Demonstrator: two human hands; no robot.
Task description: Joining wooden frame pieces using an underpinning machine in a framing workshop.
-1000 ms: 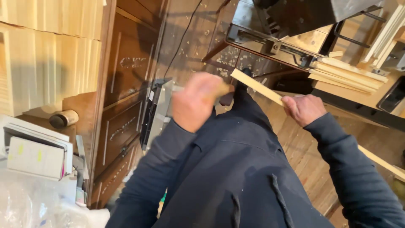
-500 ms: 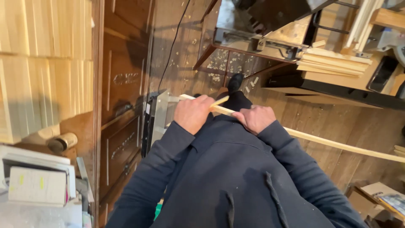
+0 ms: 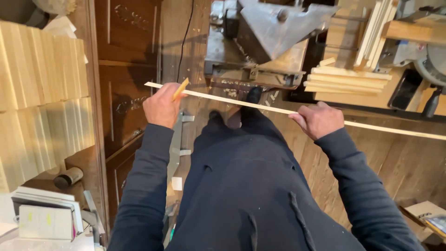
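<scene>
Long thin wooden strip (image 3: 241,103), pale, held level across the body, running from a left end just past the left hand out to the right edge of the view. Left hand (image 3: 161,108) closed around the strip close to its left end, with a short yellow pencil (image 3: 180,89) pinched in the same fist and jutting up and right. Right hand (image 3: 318,121) closed on the strip farther right, fingers curled over it, knuckles up. Dark sleeves and dark top below, filling the near middle of the view; dark shoes (image 3: 253,95) showing just beyond the strip on a plank floor (image 3: 404,162) dusted with shavings.

Far middle: grey metal machine (image 3: 265,42) on the floor, wood chips scattered around its base. Right of it, a stack of pale wooden slats (image 3: 346,79) lying flat, more slats leaning upright behind. Far right: part of a mitre saw (image 3: 429,60), cut off by the edge. Left: dark carved wooden panel (image 3: 125,93), and beyond it rows of pale wooden pieces (image 3: 42,97) set on edge. Near left: roll of tape (image 3: 68,177) and a pile of papers (image 3: 44,216). Near right corner: cardboard box (image 3: 425,216).
</scene>
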